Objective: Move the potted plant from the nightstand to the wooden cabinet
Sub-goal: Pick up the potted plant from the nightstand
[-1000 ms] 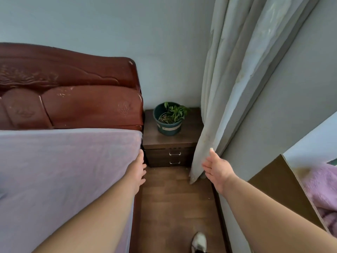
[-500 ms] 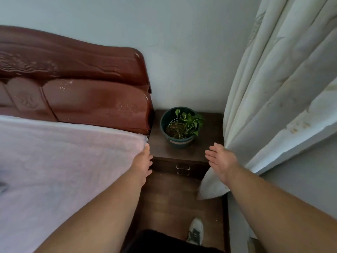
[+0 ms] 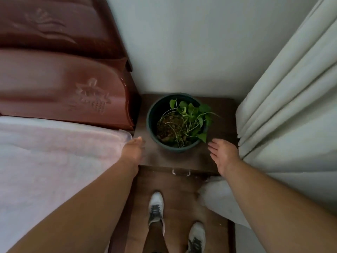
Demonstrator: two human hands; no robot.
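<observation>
**Both hands flank the pot, nothing gripped yet**

Leftmost lies the pale pink bedspread [image 3: 54, 161] under a carved reddish-brown wooden headboard [image 3: 63, 84]. Beside it the left hand [image 3: 133, 152] hovers open and empty, near the pot's left side but not touching. Between the hands, the round dark green plastic pot of leafy green plant [image 3: 176, 123] stands upright on the dark brown wooden nightstand [image 3: 222, 114]. The right hand [image 3: 223, 154] is spread, palm inward, holding nothing. Pale cream curtains [image 3: 291, 106] hang furthest right. Damp soil probably makes the pot fairly heavy; its thin wall may flex, so clasping both sides below the rim seems safest, clear of the fragile trailing stems.
</observation>
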